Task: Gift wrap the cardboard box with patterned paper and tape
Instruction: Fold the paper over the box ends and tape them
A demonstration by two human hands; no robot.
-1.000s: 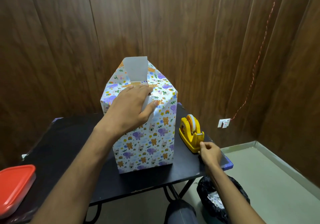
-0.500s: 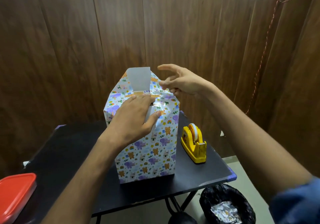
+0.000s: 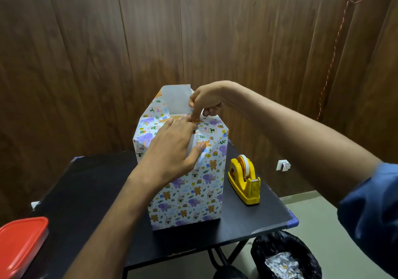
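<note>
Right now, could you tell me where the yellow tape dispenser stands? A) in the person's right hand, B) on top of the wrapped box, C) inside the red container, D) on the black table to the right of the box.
D: the yellow tape dispenser stands on the black table, right of the wrapped box, untouched by either hand.

A plain indoor room, perhaps in a home or small office, is showing here: dark brown wood-grain wall panels [image 3: 150, 41] are enclosing a corner, a small black folding table [image 3: 90, 188] is standing on a pale grey-green floor [image 3: 323, 225], and a white wall socket [image 3: 283, 165] is sitting low on the panelling.
</note>
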